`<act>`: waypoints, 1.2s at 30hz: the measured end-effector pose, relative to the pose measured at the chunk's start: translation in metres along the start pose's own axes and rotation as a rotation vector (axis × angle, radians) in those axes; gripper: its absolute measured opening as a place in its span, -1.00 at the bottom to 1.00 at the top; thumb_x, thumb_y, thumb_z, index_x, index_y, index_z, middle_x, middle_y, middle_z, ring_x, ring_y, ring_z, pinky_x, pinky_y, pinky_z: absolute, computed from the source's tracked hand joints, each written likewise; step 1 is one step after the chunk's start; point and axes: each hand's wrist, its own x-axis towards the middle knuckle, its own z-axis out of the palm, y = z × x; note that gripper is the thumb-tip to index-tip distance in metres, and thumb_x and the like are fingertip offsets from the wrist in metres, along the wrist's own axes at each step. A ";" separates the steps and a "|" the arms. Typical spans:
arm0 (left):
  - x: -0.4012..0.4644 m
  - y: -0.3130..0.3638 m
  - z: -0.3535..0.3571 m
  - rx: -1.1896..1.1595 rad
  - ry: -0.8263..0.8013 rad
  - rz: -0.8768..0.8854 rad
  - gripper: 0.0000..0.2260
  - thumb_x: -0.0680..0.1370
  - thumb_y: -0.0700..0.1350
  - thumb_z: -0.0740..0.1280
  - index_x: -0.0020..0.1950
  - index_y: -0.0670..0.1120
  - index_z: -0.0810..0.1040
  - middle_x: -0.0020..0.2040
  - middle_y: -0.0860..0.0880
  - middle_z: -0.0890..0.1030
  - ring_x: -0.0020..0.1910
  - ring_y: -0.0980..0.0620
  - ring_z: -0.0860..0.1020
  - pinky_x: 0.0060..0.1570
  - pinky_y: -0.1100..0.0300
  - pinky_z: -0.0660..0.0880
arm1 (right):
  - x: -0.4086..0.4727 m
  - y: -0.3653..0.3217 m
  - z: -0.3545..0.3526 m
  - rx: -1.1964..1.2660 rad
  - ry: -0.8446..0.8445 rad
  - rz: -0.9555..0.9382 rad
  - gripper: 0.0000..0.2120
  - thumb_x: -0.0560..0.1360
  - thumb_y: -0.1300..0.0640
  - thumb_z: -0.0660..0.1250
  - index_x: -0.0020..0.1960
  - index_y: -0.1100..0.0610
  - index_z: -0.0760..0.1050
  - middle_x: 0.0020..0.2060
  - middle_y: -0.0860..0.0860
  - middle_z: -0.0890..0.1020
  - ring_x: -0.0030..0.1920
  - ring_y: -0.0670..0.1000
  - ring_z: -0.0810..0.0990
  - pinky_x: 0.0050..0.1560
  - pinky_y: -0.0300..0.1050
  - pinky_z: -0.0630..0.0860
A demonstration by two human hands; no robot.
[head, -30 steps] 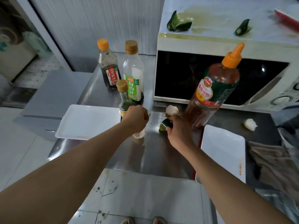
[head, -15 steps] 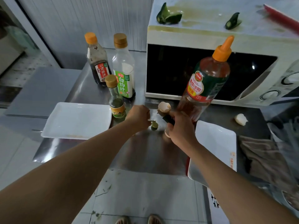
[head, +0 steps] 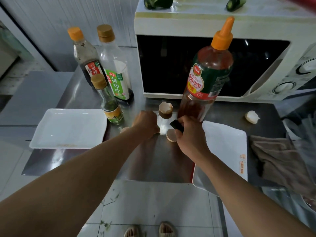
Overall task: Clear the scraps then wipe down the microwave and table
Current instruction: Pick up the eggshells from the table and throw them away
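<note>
At the middle of the steel table (head: pixel 89 161), just in front of the microwave (head: pixel 188 24), we were gathering the scraps. Our left hand (head: pixel 145 124) was clenched into a fist with the knuckles down on the metal; it probably kept a scrap inside, but we could not tell what, because the fingers hid it. Our right hand (head: pixel 189 134) pinched a dark green vegetable piece (head: pixel 177 125) between thumb and fingers, and its fingertips were touching an eggshell half (head: pixel 171 135) that lay at 9 o'clock of it.

To do this step well, we judged that the right hand should take this shell next without crushing it, since broken shell spreads small pieces on the steel. A second eggshell (head: pixel 165 108) stood at 12 o'clock of the hands, just beside the foot of the ketchup bottle (head: pixel 207 74), so the reach there should be gentle so as not to tip the bottle.

Further out, a third shell piece (head: pixel 251 117) lay at 3 o'clock, well apart. Two more green scraps (head: pixel 158 2) and (head: pixel 235 3) waited on top of the microwave at 12 o'clock. A brown cloth (head: pixel 277 156), for the wiping, lay at 4 o'clock, beside the white tray (head: pixel 227 151).
</note>
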 end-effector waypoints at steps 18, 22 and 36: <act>-0.010 -0.014 0.002 -0.113 -0.016 -0.039 -0.91 0.48 -0.14 0.36 -0.20 -0.06 0.48 -0.27 -0.04 0.58 -0.27 -0.01 0.58 -0.24 0.19 0.52 | -0.004 0.005 0.002 -0.048 0.022 -0.002 -0.77 0.50 0.17 0.35 0.15 0.15 0.49 0.04 0.03 0.60 0.09 0.00 0.54 0.08 -0.24 0.40; -0.018 -0.018 -0.002 -0.152 -0.011 -0.070 -0.87 0.48 -0.12 0.35 -0.25 -0.01 0.47 -0.27 -0.03 0.60 -0.28 -0.01 0.62 -0.20 0.15 0.59 | -0.008 0.000 0.000 -0.051 0.007 0.010 -0.75 0.51 0.17 0.35 0.18 0.15 0.48 0.08 0.03 0.59 0.12 0.01 0.53 0.15 -0.20 0.42; -0.070 -0.005 -0.060 -0.218 0.082 -0.091 -0.83 0.43 -0.15 0.44 -0.30 -0.03 0.49 -0.40 0.09 0.50 -0.34 0.05 0.54 -0.34 0.24 0.49 | -0.029 -0.037 -0.047 -0.065 0.005 -0.036 -0.79 0.47 0.21 0.36 0.10 0.14 0.48 0.00 0.04 0.60 -0.04 0.02 0.55 -0.04 -0.15 0.48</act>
